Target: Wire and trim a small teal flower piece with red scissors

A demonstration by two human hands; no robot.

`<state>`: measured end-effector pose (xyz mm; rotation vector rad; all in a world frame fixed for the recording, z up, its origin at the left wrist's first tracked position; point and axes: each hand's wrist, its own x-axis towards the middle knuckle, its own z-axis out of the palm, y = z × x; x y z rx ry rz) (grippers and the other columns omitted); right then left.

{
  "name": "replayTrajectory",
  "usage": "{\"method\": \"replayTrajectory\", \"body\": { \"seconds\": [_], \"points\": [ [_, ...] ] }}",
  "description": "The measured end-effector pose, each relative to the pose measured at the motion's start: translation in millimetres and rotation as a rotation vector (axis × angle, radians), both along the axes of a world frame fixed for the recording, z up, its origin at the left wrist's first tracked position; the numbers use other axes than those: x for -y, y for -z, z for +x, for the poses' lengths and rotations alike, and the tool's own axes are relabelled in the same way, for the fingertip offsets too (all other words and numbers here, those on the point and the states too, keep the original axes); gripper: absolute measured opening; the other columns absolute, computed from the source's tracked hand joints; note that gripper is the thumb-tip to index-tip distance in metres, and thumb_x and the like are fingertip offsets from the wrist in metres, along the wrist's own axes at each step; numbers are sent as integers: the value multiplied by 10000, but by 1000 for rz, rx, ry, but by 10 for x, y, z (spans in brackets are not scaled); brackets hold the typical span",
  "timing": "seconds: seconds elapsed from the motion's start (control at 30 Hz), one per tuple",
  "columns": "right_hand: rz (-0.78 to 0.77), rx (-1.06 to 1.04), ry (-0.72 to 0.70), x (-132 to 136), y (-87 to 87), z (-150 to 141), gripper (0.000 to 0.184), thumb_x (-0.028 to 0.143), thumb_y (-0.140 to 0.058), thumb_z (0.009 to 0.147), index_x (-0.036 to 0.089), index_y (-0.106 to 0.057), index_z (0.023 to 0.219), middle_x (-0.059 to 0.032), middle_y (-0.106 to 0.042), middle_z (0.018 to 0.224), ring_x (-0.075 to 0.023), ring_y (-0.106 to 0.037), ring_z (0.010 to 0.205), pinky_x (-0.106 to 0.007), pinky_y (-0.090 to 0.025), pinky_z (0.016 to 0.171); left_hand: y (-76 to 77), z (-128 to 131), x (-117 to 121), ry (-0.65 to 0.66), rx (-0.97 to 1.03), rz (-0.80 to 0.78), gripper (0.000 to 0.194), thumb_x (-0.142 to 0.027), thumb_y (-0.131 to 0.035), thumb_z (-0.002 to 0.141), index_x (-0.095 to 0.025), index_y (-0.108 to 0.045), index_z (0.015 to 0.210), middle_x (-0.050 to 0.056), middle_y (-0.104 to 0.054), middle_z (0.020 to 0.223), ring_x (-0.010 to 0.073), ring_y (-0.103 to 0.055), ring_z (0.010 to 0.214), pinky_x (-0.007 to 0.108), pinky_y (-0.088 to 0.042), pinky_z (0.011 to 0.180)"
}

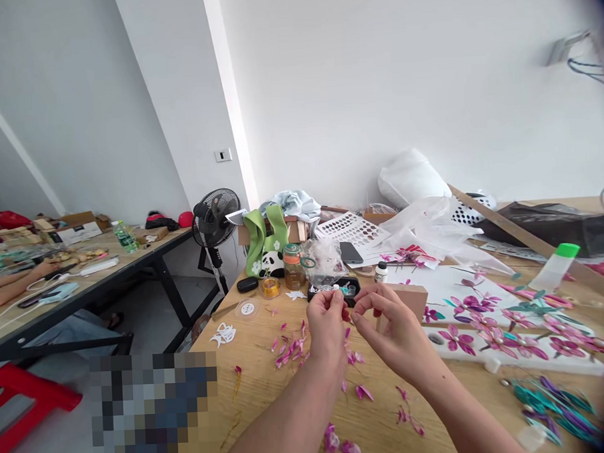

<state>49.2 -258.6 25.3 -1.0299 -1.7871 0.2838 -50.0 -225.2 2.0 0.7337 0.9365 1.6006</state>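
Over the middle of the wooden table, my left hand pinches with thumb and forefinger; a speck of pink shows by the fingertips, but what they hold is too small to name. Just beside it, my right hand has its thumb and forefinger drawn together in a pinch, and anything between them cannot be made out. Loose pink petals are scattered on the tabletop to the left of and below my hands. Behind the fingers sits a black tray of small parts, partly hidden. A small dark bottle with a white cap stands beyond my right hand.
Finished pink flowers rest on a white foam strip at right, with teal and purple pieces nearer. A green-capped bottle, jar and yellow wire spool stand around. At left are a fan and another person's arm.
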Motion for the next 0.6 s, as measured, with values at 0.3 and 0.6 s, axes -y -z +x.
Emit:
{"method": "replayTrajectory", "body": {
  "seconds": [0.3, 0.6],
  "points": [
    [-57, -49, -38, 22, 24, -42, 128, 200, -493, 793, 210, -494, 665, -25, -611, 734, -148, -529, 621, -267, -412, 565, 4, 2, 2, -4, -4, 23, 314, -400, -706, 625, -146, -523, 651, -41, -468, 539, 70, -398, 483, 220, -314, 494],
    [-318, -23, -1, 16, 42, -64, 193, 381, -455, 847, 213, -486, 755, 21, -523, 558, -134, -477, 475, -254, -348, 464, -46, -73, -43, -47, 30, 33, 246, -326, -674, 639, -146, -507, 633, -33, -502, 560, 58, -411, 478, 216, -338, 517]
  ]
}}
